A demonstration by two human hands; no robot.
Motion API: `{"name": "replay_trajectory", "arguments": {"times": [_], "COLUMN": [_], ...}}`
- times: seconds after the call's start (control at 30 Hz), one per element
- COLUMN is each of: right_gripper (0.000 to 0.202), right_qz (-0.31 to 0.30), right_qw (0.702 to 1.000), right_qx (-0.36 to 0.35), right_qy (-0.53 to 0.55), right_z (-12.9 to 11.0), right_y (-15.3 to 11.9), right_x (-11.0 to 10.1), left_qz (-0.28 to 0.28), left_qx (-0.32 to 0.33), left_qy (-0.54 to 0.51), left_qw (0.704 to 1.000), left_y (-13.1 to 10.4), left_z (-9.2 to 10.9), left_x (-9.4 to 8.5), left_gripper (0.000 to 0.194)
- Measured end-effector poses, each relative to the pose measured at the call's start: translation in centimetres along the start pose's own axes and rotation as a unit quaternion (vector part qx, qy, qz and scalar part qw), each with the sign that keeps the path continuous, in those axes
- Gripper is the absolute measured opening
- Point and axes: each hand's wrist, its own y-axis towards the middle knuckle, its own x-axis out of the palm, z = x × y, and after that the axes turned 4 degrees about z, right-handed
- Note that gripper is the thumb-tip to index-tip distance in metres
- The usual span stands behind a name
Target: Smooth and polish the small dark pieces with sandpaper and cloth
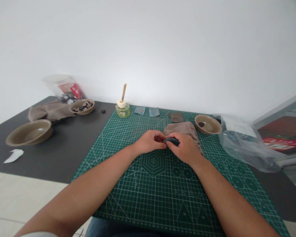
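Note:
My right hand (185, 146) is closed around a dark grey, smooth, curved piece (172, 141) whose kind I cannot make out. Its narrow end points toward my left hand (150, 142), which has thumb and fingers pinched together close by. Whatever lies in that left pinch is too small or hidden to name. Both hands are just above a green cutting mat (128, 184) with white grid lines. Behind them, partly covered by my right hand, a brown cloth (187, 128) lies rumpled on the mat.
Along the back stand a reed diffuser (123, 109), two bluish squares (154, 112) and a brown square (176, 117). At right are a bowl (208, 124) and a clear plastic bag (246, 144). Leftward lie a bowl of chips (82, 107), another bowl (29, 132), a tipped jar (62, 88) and cloth (50, 111).

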Motion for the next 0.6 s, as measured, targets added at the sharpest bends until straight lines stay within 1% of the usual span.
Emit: {"name": "replay_trajectory", "arguments": {"times": [0.17,0.33,0.6], "right_gripper": [0.009,0.008,0.009], "right_qz": [0.018,0.038,0.037], "right_qw": [1.0,0.999,0.999], "right_qx": [-0.009,-0.007,-0.008], "right_qy": [-0.005,-0.012,-0.022], "right_z": [-0.06,-0.17,-0.05], "right_y": [-0.03,-0.05,-0.09], "right_x": [-0.07,-0.2,-0.08], "left_qz": [0.0,-0.006,-0.01], "left_qx": [0.0,0.018,0.016], "left_qy": [-0.01,-0.015,-0.002], "left_qw": [1.0,1.0,1.0], "left_y": [0.03,-0.01,-0.07], "left_z": [0.11,0.12,0.29], "left_x": [0.03,0.05,0.01], "left_gripper": [0.021,0.018,0.018]}}
